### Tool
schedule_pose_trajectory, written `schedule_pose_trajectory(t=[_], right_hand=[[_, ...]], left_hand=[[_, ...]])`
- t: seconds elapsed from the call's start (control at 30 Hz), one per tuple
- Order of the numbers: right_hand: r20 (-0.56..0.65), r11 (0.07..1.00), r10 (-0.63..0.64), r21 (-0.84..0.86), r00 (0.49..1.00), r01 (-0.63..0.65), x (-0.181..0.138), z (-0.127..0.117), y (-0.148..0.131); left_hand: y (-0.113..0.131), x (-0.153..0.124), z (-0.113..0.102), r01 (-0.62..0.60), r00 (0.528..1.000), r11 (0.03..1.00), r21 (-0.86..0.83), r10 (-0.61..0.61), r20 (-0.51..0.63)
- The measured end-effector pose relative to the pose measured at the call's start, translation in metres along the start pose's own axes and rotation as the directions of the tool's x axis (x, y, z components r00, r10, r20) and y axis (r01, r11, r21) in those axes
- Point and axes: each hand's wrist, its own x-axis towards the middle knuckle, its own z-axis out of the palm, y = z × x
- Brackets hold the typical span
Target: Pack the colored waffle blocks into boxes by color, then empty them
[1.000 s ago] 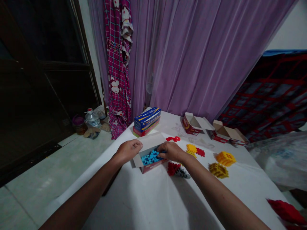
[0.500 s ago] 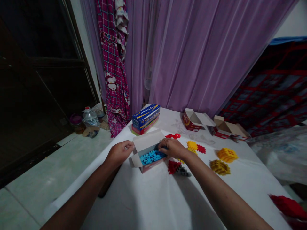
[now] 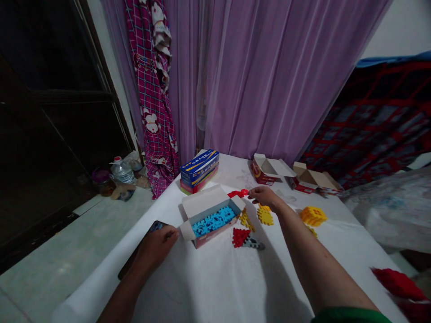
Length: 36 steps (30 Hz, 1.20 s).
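Note:
An open carton with white flaps sits mid-table, filled with blue interlocking plastic pieces. My left hand is left of the carton, above a dark phone; its fingers are loosely curled, with nothing visible in them. Beyond the carton's right end is my right hand, fingers apart, its tips close to red toothed pieces lying on the cloth. Yellow pieces rest below that hand. In front of the carton's right corner lie a red piece and a grey piece.
Two stacked boxes, the upper one blue, stand at the back left. Opened red cartons are at the back right. A yellow stack sits to the right, and a red bundle at the near right. Beyond the left edge is tiled floor.
My right hand has left the blue pieces in the carton and moved right and away, towards the red pieces. My left hand has drawn back from the carton's flap to the phone.

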Motion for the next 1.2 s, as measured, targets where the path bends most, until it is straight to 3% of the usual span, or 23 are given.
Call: schedule_pose_trajectory(t=[0.13, 0.3, 0.43, 0.53, 0.63, 0.77, 0.9, 1.07, 1.2], right_hand=[[0.166, 0.979, -0.013, 0.201, 0.986, -0.021, -0.015, 0.013, 0.01], [0.285, 0.851, -0.081, 0.519, 0.955, -0.083, -0.021, 0.023, 0.01], [0.271, 0.872, -0.081, 0.485, 0.959, -0.063, -0.021, 0.025, 0.012], [0.274, 0.91, -0.094, 0.414, 0.957, -0.029, -0.022, 0.031, 0.008], [0.259, 0.969, -0.12, 0.239, 0.958, 0.057, -0.023, 0.039, 0.0], [0.172, 0.992, -0.125, 0.025, 0.977, 0.122, -0.024, 0.048, -0.01], [0.144, 0.993, -0.107, -0.043, 0.984, 0.114, -0.035, 0.053, -0.013], [0.328, 0.994, -0.1, 0.072, 0.939, 0.08, -0.05, 0.048, -0.007], [0.318, 0.971, -0.168, 0.215, 0.933, 0.102, -0.039, 0.036, -0.003]], left_hand=[[0.01, -0.003, 0.013, -0.016, 0.99, 0.984, -0.179, -0.01, -0.142], [0.024, -0.002, 0.015, -0.057, 0.973, 0.963, -0.265, -0.006, -0.232], [0.026, 0.003, 0.024, -0.147, 0.946, 0.959, -0.243, 0.064, -0.318], [0.029, 0.009, 0.042, -0.217, 0.892, 0.955, -0.205, 0.108, -0.439], [0.031, 0.016, 0.066, -0.2, 0.836, 0.945, -0.259, 0.027, -0.548], [0.029, 0.027, 0.088, -0.095, 0.846, 0.896, -0.434, -0.157, -0.51], [0.018, 0.044, 0.085, -0.075, 0.863, 0.887, -0.456, -0.171, -0.475], [0.004, 0.061, 0.067, -0.052, 0.923, 0.887, -0.459, -0.133, -0.361], [0.003, 0.06, 0.063, -0.017, 0.922, 0.894, -0.447, -0.159, -0.353]])
